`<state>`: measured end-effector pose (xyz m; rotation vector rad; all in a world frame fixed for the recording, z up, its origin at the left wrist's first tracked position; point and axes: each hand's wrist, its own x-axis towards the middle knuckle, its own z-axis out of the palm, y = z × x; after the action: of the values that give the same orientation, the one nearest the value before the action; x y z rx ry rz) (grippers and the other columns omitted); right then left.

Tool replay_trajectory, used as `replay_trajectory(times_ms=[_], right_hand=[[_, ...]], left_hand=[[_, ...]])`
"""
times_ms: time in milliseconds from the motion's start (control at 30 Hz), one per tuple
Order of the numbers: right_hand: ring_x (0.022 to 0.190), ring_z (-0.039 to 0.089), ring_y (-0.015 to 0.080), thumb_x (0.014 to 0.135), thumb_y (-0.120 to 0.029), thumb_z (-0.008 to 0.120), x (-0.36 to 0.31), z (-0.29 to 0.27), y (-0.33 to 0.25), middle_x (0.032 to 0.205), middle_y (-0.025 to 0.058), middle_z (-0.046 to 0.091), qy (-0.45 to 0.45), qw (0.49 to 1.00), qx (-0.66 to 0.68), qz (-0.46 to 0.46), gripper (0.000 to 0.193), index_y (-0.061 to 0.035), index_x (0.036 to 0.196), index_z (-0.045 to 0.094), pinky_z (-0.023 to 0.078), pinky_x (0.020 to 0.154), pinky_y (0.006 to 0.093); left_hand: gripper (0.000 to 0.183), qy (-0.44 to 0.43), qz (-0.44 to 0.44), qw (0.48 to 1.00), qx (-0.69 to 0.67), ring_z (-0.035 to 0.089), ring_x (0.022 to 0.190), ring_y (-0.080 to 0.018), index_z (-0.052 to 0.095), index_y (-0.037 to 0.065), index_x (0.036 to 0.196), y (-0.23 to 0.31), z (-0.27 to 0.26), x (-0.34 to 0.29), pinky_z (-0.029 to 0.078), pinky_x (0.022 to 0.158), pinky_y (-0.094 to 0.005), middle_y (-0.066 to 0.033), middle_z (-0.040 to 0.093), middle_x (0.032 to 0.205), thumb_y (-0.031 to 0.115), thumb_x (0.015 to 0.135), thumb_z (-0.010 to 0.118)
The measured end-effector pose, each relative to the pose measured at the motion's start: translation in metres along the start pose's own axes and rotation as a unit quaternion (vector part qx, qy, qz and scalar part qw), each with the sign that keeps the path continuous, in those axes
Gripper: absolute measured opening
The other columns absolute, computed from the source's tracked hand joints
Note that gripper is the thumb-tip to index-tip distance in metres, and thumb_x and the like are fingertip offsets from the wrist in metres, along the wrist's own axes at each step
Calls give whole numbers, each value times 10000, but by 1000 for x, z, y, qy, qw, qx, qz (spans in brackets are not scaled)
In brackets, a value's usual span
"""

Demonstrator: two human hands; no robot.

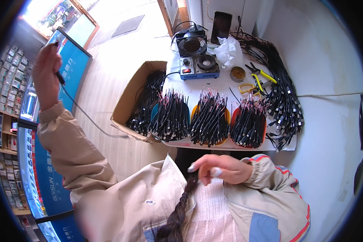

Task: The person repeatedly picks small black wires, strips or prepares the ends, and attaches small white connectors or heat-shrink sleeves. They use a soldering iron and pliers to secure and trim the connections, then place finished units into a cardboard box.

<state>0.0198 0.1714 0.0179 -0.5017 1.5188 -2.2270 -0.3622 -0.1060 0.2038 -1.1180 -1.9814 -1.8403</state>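
Black cable [74,105]: thin, smooth, pinched by its end in the raised left hand [46,76]; it trails down and right toward the box [127,101].
Right hand [222,168]: at the chest, fingers curled, holding nothing visible.
Nearer hand: left.
Table [230,86]: white, bearing bundles [209,119] of short dark leads.

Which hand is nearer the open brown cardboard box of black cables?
Left hand, raised beside the open brown cardboard box, holding a thin black cable. Right hand is near the chest.
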Motion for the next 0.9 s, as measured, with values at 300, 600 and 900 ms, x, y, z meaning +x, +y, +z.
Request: replay_trajectory(times_ms=[300, 600, 900], right_hand=[[834, 577, 108, 1002, -484, 392, -56, 0, -11, 884, 60, 618, 157, 987, -27, 0, 573, 12, 1280, 465, 450, 766, 245], [841, 575, 111, 1001, -470, 409, -60, -13, -9, 887, 55, 617, 181, 983, -20, 22, 549, 7, 1266, 471, 456, 762, 247], [889, 568, 97, 965, -150, 563, -55, -12, -3, 1062, 60, 597, 210, 974, 76, 25, 296, 27, 1199, 524, 474, 810, 249]], left_hand=[[131, -31, -205, 978, -12, 474, 546, -42, 673, -11, 953, -179, 94, -68, 329, 468, -191, -8, 617, 747, 91, 872, 689], [304, 39, -143, 969, 198, 659, 738, -183, 624, -54, 1070, -313, 176, -53, 542, 691, -272, -124, 683, 847, 127, 840, 708], [138, -251, -88, 940, 216, 610, 655, -248, 656, -20, 829, -134, 181, -139, 491, 621, -334, -152, 623, 750, 105, 798, 705]])
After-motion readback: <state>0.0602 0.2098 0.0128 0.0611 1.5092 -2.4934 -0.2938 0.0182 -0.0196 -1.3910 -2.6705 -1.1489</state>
